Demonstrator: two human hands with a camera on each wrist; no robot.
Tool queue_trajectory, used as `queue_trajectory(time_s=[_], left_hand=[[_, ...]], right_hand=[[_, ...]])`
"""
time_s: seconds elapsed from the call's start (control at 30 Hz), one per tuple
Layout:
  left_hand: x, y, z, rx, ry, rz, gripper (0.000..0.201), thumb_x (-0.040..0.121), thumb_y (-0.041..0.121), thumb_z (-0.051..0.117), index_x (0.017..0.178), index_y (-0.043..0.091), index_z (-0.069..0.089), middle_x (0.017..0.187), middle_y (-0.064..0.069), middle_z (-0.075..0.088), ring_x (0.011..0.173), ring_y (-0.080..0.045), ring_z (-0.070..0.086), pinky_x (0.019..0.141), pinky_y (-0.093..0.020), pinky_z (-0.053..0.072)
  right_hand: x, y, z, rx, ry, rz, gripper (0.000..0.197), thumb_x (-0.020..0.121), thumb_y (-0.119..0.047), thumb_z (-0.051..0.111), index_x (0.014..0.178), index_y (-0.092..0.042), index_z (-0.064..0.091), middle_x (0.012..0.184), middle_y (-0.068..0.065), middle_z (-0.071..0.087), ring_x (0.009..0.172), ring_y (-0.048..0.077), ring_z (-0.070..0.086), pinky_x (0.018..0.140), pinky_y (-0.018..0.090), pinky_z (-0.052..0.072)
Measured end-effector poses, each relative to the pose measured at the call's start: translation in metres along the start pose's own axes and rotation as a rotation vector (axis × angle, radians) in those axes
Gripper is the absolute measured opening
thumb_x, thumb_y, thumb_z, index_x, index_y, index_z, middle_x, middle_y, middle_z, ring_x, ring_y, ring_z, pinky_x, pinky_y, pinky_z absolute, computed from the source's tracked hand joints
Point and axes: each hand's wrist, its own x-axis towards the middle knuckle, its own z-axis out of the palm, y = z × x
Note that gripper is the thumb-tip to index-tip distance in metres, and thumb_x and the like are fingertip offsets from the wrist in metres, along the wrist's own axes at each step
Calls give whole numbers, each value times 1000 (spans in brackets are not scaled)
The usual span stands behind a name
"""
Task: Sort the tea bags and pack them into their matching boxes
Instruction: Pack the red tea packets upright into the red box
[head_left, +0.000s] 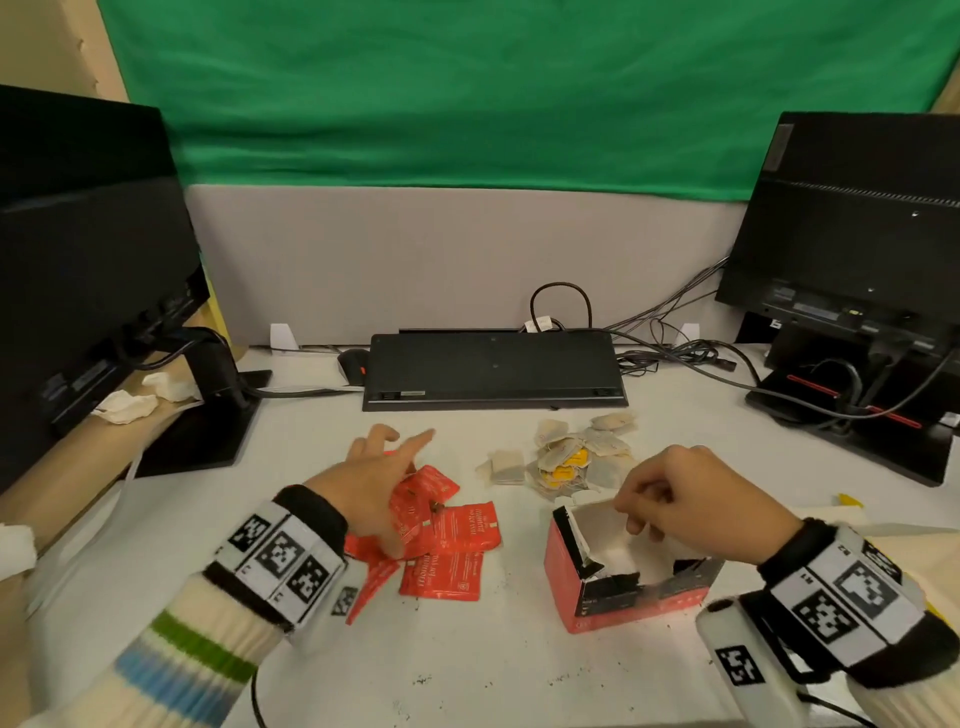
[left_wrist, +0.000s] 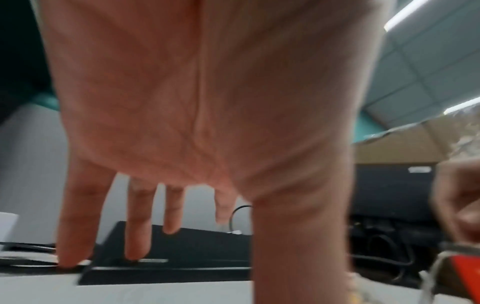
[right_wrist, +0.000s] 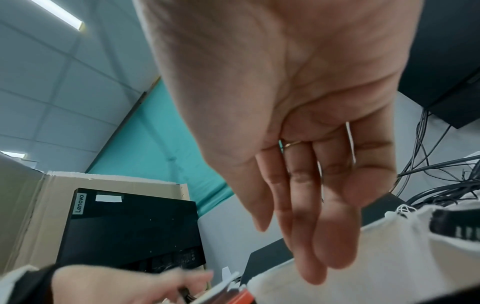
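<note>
Early going, by the look of it. Red box (head_left: 618, 582) standing open near the front right of the bench (head_left: 493, 665), inside showing bare, nothing visibly packed. Red tea packets (head_left: 452, 545) scattered near the front middle; left hand (head_left: 371, 486) spread loose over them, gripping none. Right hand (head_left: 691, 499) over the box mouth, fingers loosely curled, holding nothing. Pile of paper tea bags (head_left: 576, 457) farther back, untouched, no matching box in view. Nearly all sorting left.

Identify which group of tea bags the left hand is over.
The red packets, beside the red box. The left hand is over them; the paper bags lie farther back.
</note>
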Motion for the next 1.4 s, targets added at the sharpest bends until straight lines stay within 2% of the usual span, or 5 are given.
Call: queue_trajectory(time_s=[0.27, 0.67, 0.87, 1.23, 1.4], left_hand=[[12, -30, 8, 68, -191, 1, 114, 67, 22, 87, 152, 36, 13, 152, 2, 28, 136, -20, 33, 109, -36, 37], [13, -38, -5, -255, 232, 125, 22, 81, 30, 76, 95, 17, 65, 88, 8, 64, 81, -7, 59, 73, -23, 47], [12, -37, -2, -304, 163, 81, 36, 92, 34, 62, 126, 22, 58, 119, 10, 57, 105, -12, 59, 81, -16, 49], [26, -26, 22, -244, 204, 15, 25, 80, 28, 77, 95, 12, 65, 93, 1, 60, 81, -10, 55, 62, -13, 39], [10, -14, -2, -530, 368, 152, 24, 81, 25, 77, 92, 5, 68, 95, 2, 66, 88, -14, 64, 84, -34, 55]], right_hand=[[0, -1, 4, -2, -17, -13, 16, 90, -27, 63, 78, -22, 73, 67, -8, 72, 54, 1, 63, 61, 15, 52], [-1, -5, -1, 0, 9, -58, 14, 90, -27, 63, 80, -24, 72, 68, -11, 72, 56, 6, 65, 67, 23, 55], [-2, -6, -1, 0, -2, -68, 14, 90, -27, 62, 82, -23, 73, 70, -10, 72, 58, 5, 65, 67, 22, 55], [-3, -8, 0, -6, 14, -95, 13, 90, -28, 63, 81, -24, 73, 70, -11, 72, 59, 4, 64, 65, 19, 53], [-3, -12, 1, 41, 146, -156, 13, 89, -23, 65, 79, -27, 73, 68, -15, 71, 65, 4, 65, 62, 14, 50]])
